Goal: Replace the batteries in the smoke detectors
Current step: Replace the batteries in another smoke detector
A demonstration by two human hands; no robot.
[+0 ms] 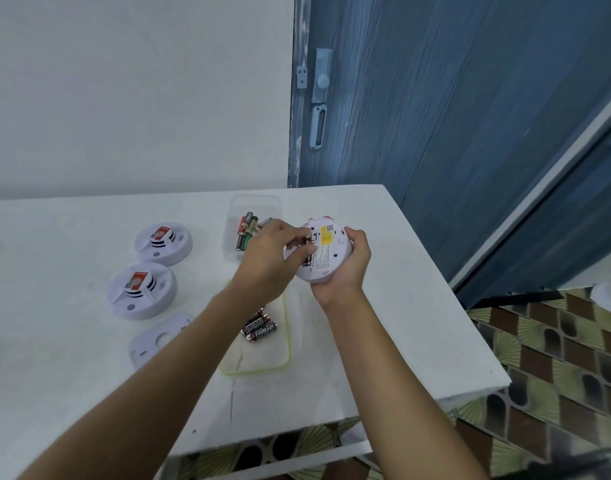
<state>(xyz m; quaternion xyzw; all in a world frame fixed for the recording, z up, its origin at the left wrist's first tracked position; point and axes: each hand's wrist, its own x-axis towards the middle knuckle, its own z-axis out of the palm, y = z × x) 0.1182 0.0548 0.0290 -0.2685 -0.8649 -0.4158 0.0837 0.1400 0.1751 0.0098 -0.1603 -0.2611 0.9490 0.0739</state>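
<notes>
Head view: at centre frame, above the white table (418,323), the round white plastic smoke detector (328,258) sits back-up in the curled fingers of the right hand (349,271). The left hand (269,258) pinches a small dark battery (310,239) at its open bay.

White table (383,341), five items lying on it.
Left of the left hand (266,258): far detector (163,242), near detector (141,291), mounting plate (158,336). Beyond that hand: clear tub (259,202) with loose batteries (246,230). Under its wrist: green-rimmed tray (262,365) holding Eveready batteries (259,329).
</notes>
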